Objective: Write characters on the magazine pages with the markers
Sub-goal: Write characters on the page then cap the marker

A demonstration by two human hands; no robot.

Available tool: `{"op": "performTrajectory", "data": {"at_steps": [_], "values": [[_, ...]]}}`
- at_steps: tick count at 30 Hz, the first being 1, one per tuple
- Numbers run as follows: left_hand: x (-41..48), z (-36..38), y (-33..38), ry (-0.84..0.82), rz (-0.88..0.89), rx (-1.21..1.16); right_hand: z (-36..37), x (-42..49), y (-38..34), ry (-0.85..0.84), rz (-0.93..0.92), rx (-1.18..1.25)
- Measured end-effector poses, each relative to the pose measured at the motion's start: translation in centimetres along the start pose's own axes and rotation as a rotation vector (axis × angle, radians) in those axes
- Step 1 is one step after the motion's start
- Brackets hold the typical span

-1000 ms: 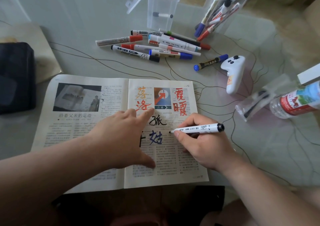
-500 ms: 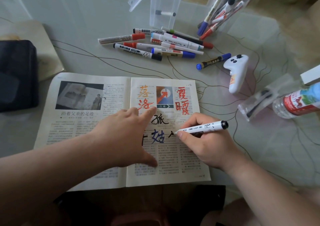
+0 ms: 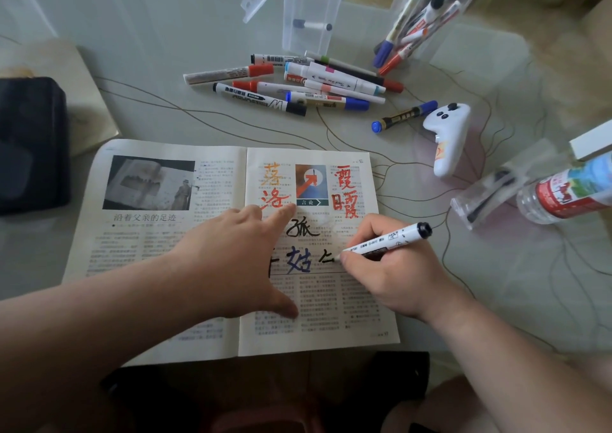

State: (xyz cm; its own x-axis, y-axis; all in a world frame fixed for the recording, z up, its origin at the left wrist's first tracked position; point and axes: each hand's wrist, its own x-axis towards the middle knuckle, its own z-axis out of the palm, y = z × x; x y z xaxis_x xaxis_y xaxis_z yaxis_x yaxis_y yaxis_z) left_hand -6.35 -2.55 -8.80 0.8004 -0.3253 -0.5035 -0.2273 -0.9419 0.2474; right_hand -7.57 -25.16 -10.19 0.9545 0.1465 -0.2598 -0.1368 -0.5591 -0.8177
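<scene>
The right hand (image 3: 394,273) is curled round a white marker (image 3: 387,240), pinching the barrel low near the nib, with the black end slanting up and away to the right of the knuckles. The nib touches the right-hand page of the open magazine (image 3: 159,267), at the end of a short black stroke just right of a blue character (image 3: 299,260). Just left of the nib, the left hand (image 3: 231,267) lies flat on the paper across the fold with fingers straight and spread, the forefinger reaching up the page, the thumb down over the printed columns, and the palm covering part of another written character. Above the nib sits a black character (image 3: 303,229). Further up the page are orange characters (image 3: 273,185) on the left and red characters (image 3: 346,189) on the right, either side of a small printed picture. Beyond the magazine's top edge, on the pale table (image 3: 165,51), lies a heap of loose markers (image 3: 298,84), and a blue-capped marker (image 3: 404,116) lies apart beside a white controller (image 3: 447,137). Farther back stand a clear case (image 3: 311,8) and a clear pouch (image 3: 427,11) holding more pens. A plastic bottle (image 3: 569,190) lies on its side far right of the grip, and a dark object (image 3: 29,144) sits far left.
</scene>
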Motion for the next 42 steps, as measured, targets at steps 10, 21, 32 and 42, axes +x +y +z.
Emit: {"op": "performTrajectory", "data": {"at_steps": [10, 21, 32, 42], "values": [[-0.08, -0.04, 0.00, 0.003, 0.003, 0.001, -0.24, -0.15, -0.04, 0.006, -0.008, 0.035], [-0.05, -0.03, 0.02, 0.007, 0.004, 0.003, -0.52, 0.10, 0.12, 0.031, -0.009, 0.053], [-0.08, -0.07, 0.09, 0.010, 0.006, 0.018, -0.41, 0.48, 0.42, 0.060, 0.037, 0.060], [0.00, 0.07, 0.03, 0.013, 0.004, 0.023, -0.68, 0.34, 0.23, -0.015, 0.041, 0.051]]}}
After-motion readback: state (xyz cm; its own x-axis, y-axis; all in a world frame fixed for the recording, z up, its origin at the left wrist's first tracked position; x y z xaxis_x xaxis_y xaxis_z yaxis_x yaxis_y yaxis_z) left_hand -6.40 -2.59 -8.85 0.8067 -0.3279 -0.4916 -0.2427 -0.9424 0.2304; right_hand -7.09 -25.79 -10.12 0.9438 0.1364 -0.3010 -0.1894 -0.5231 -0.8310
